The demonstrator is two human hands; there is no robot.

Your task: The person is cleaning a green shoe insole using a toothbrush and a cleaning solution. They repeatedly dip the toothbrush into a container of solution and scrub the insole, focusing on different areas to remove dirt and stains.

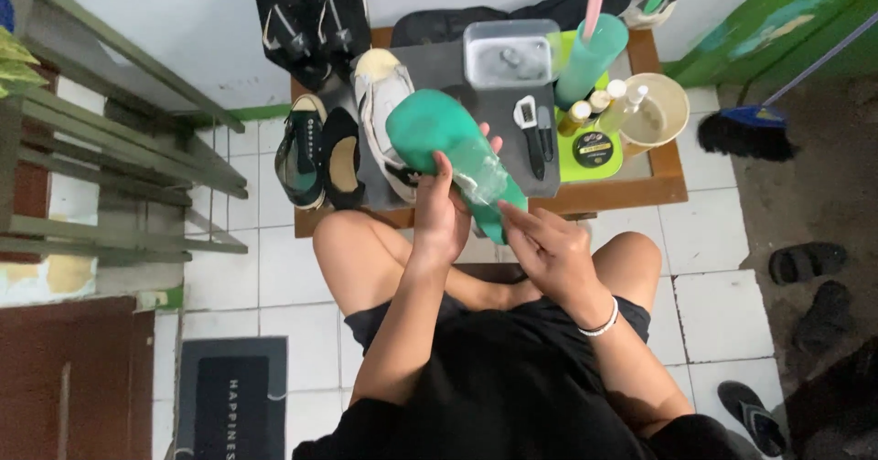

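In the head view, a floor of white tiles (722, 240) is seen under a low wooden table (663, 181), which is set against a pale wall with a green strip along its foot. A dark grey mat (498, 140) is spread over the table, and on it a clear plastic tub (509, 53), a teal cup (590, 62) with a pink handle standing in it, small bottles (604, 103), a round black tin (593, 149) and a tan bowl (657, 112) are gathered. A white sneaker (384, 103) lies on the mat's left part, with dark shoes (315, 149) beside it and a black pair (311, 16) against the wall. A broom (745, 131) is seen at the right. A green insole (453, 154) is held up above the table's near edge: the left hand (442, 218) is closed around its middle from below, while the right hand (549, 245) is loosely curled, its fingertips laid against the insole's near end.
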